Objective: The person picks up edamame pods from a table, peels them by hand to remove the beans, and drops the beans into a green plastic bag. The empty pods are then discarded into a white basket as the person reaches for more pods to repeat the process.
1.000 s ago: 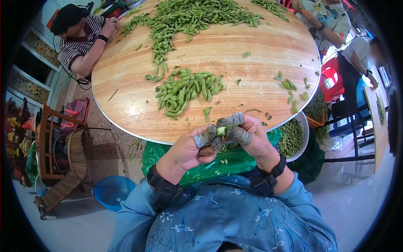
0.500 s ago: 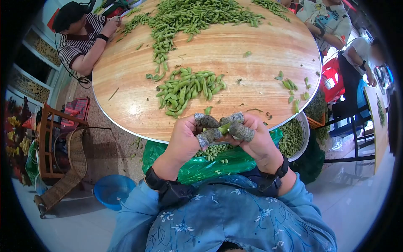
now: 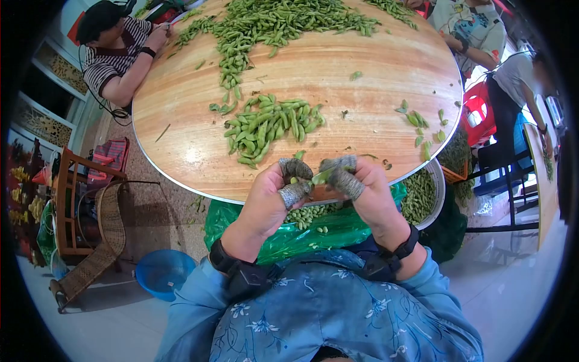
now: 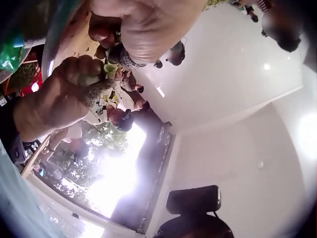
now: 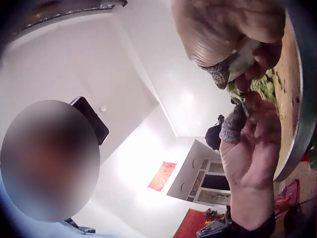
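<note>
A pod [image 3: 322, 177] sits between the fingertips of my right hand [image 3: 373, 196], and a small piece [image 3: 294, 180] sits between those of my left hand [image 3: 265, 193], both at the table's [image 3: 193, 120] near edge. Below them, shelled beans [image 3: 309, 217] lie on the plastic sheet [image 3: 289, 246] before me. Beyond my hands on the tabletop is a small heap [image 3: 265, 130], with the large pile [image 3: 289, 27] behind it and stray pods [image 3: 416, 120] off to the right. A filled basket [image 3: 441, 193] stands beside the table on my right; a basin [image 3: 161, 271] is on the floor to my left.
</note>
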{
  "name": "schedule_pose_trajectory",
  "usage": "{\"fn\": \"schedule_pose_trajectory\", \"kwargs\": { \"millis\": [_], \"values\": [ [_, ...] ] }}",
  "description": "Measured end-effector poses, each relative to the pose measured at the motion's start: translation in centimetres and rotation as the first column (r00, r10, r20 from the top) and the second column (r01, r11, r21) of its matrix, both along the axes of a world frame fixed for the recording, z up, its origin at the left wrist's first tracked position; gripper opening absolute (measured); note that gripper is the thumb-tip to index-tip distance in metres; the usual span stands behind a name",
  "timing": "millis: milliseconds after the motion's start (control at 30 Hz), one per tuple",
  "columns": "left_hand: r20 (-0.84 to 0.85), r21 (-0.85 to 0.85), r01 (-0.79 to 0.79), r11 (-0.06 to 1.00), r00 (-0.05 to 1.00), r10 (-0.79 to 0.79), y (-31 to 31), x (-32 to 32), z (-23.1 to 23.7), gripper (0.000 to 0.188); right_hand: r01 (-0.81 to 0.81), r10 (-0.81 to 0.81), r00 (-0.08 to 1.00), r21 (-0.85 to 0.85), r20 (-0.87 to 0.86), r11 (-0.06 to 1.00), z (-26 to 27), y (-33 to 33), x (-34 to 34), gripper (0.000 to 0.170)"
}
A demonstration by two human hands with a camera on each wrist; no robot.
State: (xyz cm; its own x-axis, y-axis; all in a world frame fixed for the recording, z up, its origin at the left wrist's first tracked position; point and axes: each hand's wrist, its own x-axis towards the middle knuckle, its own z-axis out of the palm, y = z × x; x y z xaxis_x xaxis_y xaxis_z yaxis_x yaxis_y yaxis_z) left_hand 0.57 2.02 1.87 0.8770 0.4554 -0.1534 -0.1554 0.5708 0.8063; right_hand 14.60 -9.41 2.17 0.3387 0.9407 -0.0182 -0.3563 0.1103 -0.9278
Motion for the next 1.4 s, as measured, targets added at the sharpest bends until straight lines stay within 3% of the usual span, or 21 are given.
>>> {"fn": "schedule_pose_trajectory", "kwargs": {
  "millis": [67, 133, 167, 200, 233, 267, 333, 367, 433, 533, 600, 700, 767, 933, 1100, 1133, 1167, 1200, 1267, 1333, 1400],
  "values": [
    [-0.023, -0.033, 0.006, 0.999, 1.000, -0.007, 0.1, -0.1, 0.2, 0.019, 0.079, -0.078, 0.996, -0.050, 0.036, 0.996, -0.1, -0.2, 1.1, 0.017],
    [-0.044, -0.065, 0.011, 0.998, 0.999, -0.014, 0.0, 0.0, 0.4, 0.019, 0.194, -0.180, 0.939, -0.020, 0.293, 0.981, -1.1, -0.5, 3.0, 0.018],
    [-0.056, -0.074, 0.003, 0.997, 0.998, -0.008, 0.0, 0.0, 0.6, 0.020, 0.194, -0.180, 0.939, -0.021, 0.293, 0.981, -0.7, -0.7, 3.6, 0.018],
    [-0.068, -0.083, -0.005, 0.997, 0.998, 0.000, 0.0, 0.0, 0.7, 0.021, 0.401, -0.235, 0.702, -0.100, 0.673, 0.911, 0.1, -1.1, 4.2, 0.020],
    [-0.067, -0.083, -0.006, 0.997, 0.998, 0.001, 0.1, -0.1, 0.7, 0.021, 0.600, -0.166, 0.335, -0.075, 0.928, 0.796, 0.7, -1.3, 4.5, 0.023],
    [-0.075, -0.088, 0.001, 0.996, 0.997, -0.008, 0.2, -0.1, 0.7, 0.021, 0.600, -0.164, 0.334, -0.075, 0.928, 0.796, 1.1, -1.4, 4.4, 0.023],
    [-0.083, -0.095, 0.010, 0.995, 0.996, -0.018, 0.2, -0.1, 0.6, 0.022, 0.530, -0.283, 0.645, -0.149, 0.710, 0.835, 1.3, -1.9, 4.2, 0.028],
    [-0.084, -0.076, 0.012, 0.997, 0.996, -0.018, 0.1, 0.0, 0.6, 0.023, 0.533, -0.284, 0.645, -0.151, 0.709, 0.832, 1.2, -2.1, 3.8, 0.028],
    [-0.087, -0.058, 0.021, 0.998, 0.996, -0.026, 0.0, 0.3, 0.5, 0.024, 0.167, -0.114, 0.897, -0.089, 0.428, 0.982, 1.1, -2.1, 2.5, 0.031],
    [-0.120, -0.003, 0.022, 1.000, 0.993, -0.022, -0.2, 0.5, 0.5, 0.028, -0.003, 0.039, 0.962, -0.132, 0.269, 0.991, 1.0, -1.7, 1.2, 0.028],
    [-0.154, 0.151, 0.071, 0.986, 0.987, -0.047, -0.2, 0.5, 0.8, 0.033, -0.054, 0.082, 0.960, -0.111, 0.268, 0.992, 1.0, -1.3, 0.5, 0.027],
    [-0.117, 0.160, 0.060, 0.985, 0.992, -0.042, -0.1, 0.5, 0.1, 0.036, -0.075, 0.096, 0.961, -0.089, 0.259, 0.993, 1.0, -0.8, -0.3, 0.023],
    [-0.102, 0.132, 0.043, 0.990, 0.994, -0.030, -0.3, 0.7, 0.4, 0.037, -0.059, 0.090, 0.884, -0.081, 0.459, 0.995, 1.1, -0.5, -0.2, 0.020],
    [-0.053, 0.032, 0.022, 0.999, 0.998, -0.020, -0.5, 0.8, 0.8, 0.040, -0.004, 0.021, 0.905, -0.040, 0.425, 0.999, 1.4, -0.3, -0.4, 0.016],
    [-0.157, 0.234, 0.041, 0.971, 0.988, -0.003, -0.4, 0.4, 0.3, 0.040, 0.076, -0.059, 0.856, -0.011, 0.513, 0.997, 0.0, -0.4, 0.7, 0.017],
    [-0.158, 0.234, 0.040, 0.971, 0.988, -0.003, -0.5, 0.3, 0.4, 0.040, 0.205, -0.152, 0.779, -0.018, 0.609, 0.979, -0.4, -0.6, 1.7, 0.019],
    [-0.172, 0.370, 0.061, 0.927, 0.985, 0.004, -0.5, 0.1, 0.6, 0.038, 0.330, -0.230, 0.680, -0.010, 0.696, 0.944, -0.7, -0.8, 2.7, 0.021],
    [-0.184, 0.499, 0.081, 0.863, 0.983, 0.014, -0.6, 0.0, 0.6, 0.036, 0.434, -0.231, 0.619, -0.082, 0.751, 0.897, 0.0, -1.0, 3.8, 0.021],
    [-0.179, 0.538, 0.108, 0.836, 0.984, -0.012, -0.7, -0.5, -0.1, 0.033, 0.536, -0.218, 0.554, -0.143, 0.803, 0.832, 0.6, -1.9, 5.7, 0.022],
    [-0.207, 0.604, 0.151, 0.783, 0.978, -0.029, -1.3, -1.1, -0.4, 0.028, 0.705, -0.325, 0.181, 0.108, 0.928, 0.701, 0.6, -2.7, 7.0, 0.022],
    [-0.226, 0.616, 0.205, 0.761, 0.971, -0.079, -1.7, -1.5, 0.0, 0.028, 0.703, -0.308, 0.140, 0.124, 0.941, 0.700, 1.6, -3.2, 7.2, 0.023]
  ]
}}
